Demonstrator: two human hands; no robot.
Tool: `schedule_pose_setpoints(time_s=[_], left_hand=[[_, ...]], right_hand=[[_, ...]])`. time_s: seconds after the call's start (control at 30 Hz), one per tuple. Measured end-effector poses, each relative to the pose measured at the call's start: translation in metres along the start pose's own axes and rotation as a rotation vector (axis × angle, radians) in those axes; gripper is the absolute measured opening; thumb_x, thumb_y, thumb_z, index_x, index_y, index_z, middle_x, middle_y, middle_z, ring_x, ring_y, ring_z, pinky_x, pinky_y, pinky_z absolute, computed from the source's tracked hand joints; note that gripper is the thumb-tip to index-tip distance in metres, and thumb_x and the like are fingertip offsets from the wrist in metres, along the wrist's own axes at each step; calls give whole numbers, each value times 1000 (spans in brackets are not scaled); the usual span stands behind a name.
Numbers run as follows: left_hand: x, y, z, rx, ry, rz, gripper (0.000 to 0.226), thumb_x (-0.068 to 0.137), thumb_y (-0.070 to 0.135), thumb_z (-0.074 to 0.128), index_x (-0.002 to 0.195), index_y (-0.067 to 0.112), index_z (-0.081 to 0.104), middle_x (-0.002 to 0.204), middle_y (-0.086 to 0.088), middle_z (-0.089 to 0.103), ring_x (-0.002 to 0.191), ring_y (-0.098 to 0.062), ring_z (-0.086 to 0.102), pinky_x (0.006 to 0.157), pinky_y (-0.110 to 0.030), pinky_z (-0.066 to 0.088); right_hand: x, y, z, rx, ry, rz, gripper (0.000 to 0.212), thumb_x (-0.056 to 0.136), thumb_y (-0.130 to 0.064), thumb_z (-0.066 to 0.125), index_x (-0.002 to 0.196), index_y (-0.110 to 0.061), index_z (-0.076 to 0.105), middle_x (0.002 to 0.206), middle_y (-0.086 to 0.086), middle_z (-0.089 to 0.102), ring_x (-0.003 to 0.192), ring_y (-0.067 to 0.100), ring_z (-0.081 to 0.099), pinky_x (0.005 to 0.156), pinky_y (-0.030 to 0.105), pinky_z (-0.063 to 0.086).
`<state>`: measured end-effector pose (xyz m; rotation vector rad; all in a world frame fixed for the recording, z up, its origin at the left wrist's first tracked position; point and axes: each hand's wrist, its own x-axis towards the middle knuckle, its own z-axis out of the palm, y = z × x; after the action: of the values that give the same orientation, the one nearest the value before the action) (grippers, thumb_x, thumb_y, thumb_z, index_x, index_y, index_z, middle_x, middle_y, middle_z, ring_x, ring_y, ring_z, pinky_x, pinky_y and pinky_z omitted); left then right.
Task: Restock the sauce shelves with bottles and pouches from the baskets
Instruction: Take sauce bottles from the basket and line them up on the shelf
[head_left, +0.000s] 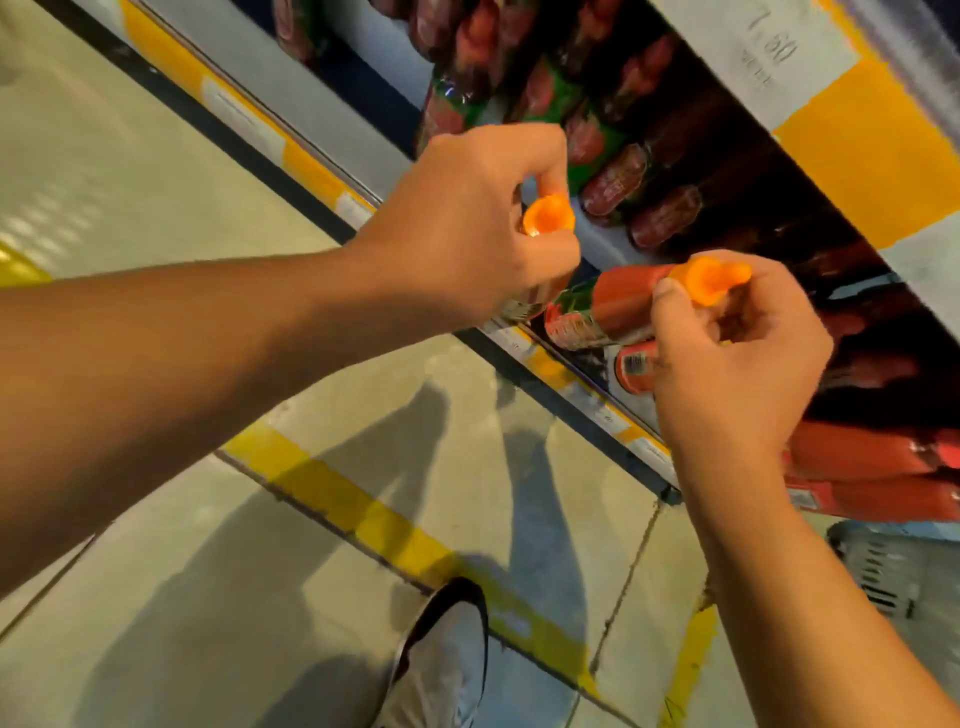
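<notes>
Orange-capped sauce bottles sit in both hands: left hand (467, 218) grips one bottle (184, 221); right hand (727, 353) pinches another's cap (709, 280), beside the shelf (571, 374).

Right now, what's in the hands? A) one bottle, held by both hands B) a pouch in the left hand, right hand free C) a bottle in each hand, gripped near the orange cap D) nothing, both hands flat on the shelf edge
C: the left hand grips one bottle just under its orange cap, and the right hand pinches a second bottle at its orange cap, both at the shelf front.
</notes>
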<state>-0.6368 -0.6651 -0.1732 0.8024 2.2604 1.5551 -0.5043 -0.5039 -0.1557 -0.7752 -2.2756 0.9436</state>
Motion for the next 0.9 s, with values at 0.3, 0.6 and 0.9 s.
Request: schedule_pose_setpoints(time_s=[0.3, 0.6, 0.9], left_hand=[[41, -7, 36, 72, -41, 43, 10, 91, 30, 70, 93, 23, 63, 65, 1, 56, 56, -14, 43, 53, -33, 42], [59, -8, 48, 190, -17, 139, 27, 96, 53, 68, 101, 31, 54, 96, 1, 56, 84, -22, 53, 71, -37, 42], [67, -41, 73, 234, -108, 21, 37, 95, 25, 72, 121, 14, 48, 116, -12, 53, 112, -36, 52, 85, -46, 47]], right_hand=[[16, 26, 7, -108, 35, -27, 3, 93, -23, 70, 93, -25, 68, 78, -11, 63, 71, 10, 59, 67, 39, 56], [36, 36, 21, -168, -7, 78, 24, 94, -36, 72, 78, -26, 58, 67, -12, 53, 62, 5, 53, 61, 31, 51], [30, 66, 45, -148, -146, 328, 33, 77, -46, 79, 94, -36, 53, 96, -7, 69, 88, 22, 72, 76, 49, 63]])
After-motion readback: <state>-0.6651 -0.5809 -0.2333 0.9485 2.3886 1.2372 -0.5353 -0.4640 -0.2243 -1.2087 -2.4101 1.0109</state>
